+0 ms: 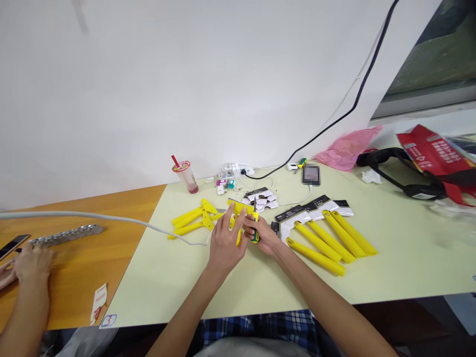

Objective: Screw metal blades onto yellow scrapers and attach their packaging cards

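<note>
My left hand [226,243] is closed around a yellow scraper [241,206], its wide head pointing away from me and part of its handle hidden by the fingers. Close against it, my right hand [263,235] grips a screwdriver [255,233] with a yellow and green handle; the thin shaft points up and away. Just left of my hands lie several yellow scrapers [189,222] with bare heads. To the right, several more yellow scrapers [320,241] have black-and-white card sleeves [293,214] over their heads. More card sleeves [261,197] are piled behind my hands.
A drink cup [186,177] with a red straw stands near the wall, beside a power strip [232,171] with cables. Farther right are another screwdriver [302,162], a pink bag [345,150] and a black headset [401,178]. At left, another person's hand [33,263] rests near a metallic strip [69,235].
</note>
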The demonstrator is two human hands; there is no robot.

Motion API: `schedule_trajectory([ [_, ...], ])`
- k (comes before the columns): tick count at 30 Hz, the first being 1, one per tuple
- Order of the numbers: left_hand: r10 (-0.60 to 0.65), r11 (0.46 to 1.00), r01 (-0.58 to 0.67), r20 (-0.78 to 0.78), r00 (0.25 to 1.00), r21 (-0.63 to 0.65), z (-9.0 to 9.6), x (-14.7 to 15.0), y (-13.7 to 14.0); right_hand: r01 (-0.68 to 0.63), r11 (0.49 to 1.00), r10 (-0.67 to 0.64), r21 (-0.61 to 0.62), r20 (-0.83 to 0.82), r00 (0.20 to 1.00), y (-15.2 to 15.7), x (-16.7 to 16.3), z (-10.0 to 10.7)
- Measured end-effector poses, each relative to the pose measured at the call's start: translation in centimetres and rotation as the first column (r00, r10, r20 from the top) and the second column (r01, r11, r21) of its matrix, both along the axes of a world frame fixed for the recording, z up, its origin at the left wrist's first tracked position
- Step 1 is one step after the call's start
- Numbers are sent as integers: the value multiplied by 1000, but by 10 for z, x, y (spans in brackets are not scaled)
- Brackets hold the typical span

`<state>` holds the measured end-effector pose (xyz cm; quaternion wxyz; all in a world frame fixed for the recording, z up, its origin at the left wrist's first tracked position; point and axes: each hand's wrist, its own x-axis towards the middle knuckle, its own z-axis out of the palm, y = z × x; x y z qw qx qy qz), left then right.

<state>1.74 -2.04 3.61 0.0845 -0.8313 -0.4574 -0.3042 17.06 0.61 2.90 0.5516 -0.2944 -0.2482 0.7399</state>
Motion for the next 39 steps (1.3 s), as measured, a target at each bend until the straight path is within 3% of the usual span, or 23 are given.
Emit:
schedule_trajectory([
  [5,-89,988,102,114,989,-118,-2,0,5,35,999,-35,11,34,999,0,0,0],
  [9,-150,947,217,271,951,-239,-4,-1,8,76,997,-79,34,90,993,1,-2,-2],
  [14,-208,875,381,477,854,-300,-5,-9,6,138,986,-154,92,194,969,0,-7,-6],
  [18,-112,796,484,698,708,-363,-3,-17,0,110,975,-170,194,327,929,-1,-6,1],
  [21,93,669,627,882,463,-400,1,-25,-1,40,938,-239,344,557,796,2,5,19],
  [24,323,540,760,923,209,-361,8,-36,5,-3,863,-391,504,674,627,13,20,45],
  [27,492,431,848,868,65,-308,13,-45,14,-151,778,-518,610,758,396,33,29,74],
  [31,626,337,917,779,-48,-215,10,-49,24,-418,749,-458,513,858,233,61,22,101],
  [34,671,296,941,736,-83,-164,4,-49,30,-551,726,-419,412,900,121,76,10,111],
  [39,681,203,966,732,-24,-157,-6,-52,40,-646,692,-330,321,937,112,93,0,110],
])
